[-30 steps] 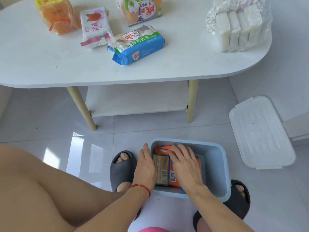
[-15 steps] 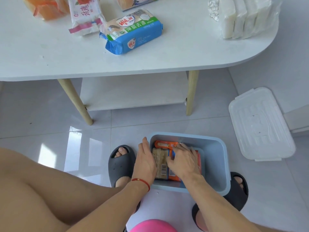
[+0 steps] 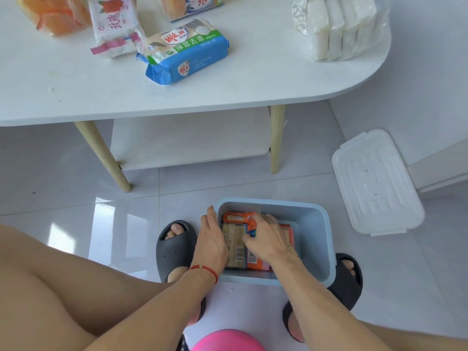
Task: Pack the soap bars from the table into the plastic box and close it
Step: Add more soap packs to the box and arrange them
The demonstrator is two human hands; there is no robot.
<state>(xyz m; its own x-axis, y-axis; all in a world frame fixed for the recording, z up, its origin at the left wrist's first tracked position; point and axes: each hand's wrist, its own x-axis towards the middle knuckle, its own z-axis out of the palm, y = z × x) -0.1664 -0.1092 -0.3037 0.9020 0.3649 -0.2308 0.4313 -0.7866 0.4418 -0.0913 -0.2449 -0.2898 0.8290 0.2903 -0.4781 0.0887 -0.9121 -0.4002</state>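
The blue plastic box [image 3: 321, 236] stands open on the floor between my feet. Inside it lie a brown soap bar [image 3: 234, 239] and an orange soap pack [image 3: 235, 217] side by side. My left hand [image 3: 211, 239] lies flat along the box's left wall, touching the brown bar. My right hand [image 3: 271, 239] is inside the box, fingers curled on the orange pack's wrapper. On the white table [image 3: 76, 92] sit a blue soap pack [image 3: 187, 54], a pink-and-white soap pack [image 3: 114, 29], an orange pack [image 3: 55, 13] and a clear-wrapped bundle of white bars [image 3: 342, 26].
The box's translucent white lid [image 3: 374, 183] lies on the floor to the right of the box. Another soap pack [image 3: 192, 3] is cut off at the table's far edge. Wooden table legs [image 3: 277, 138] and a low shelf stand beyond the box. My knee fills the lower left.
My right hand went from lying flat on the orange pack to curling its fingers on the wrapper. My left hand stayed at the box's left wall.
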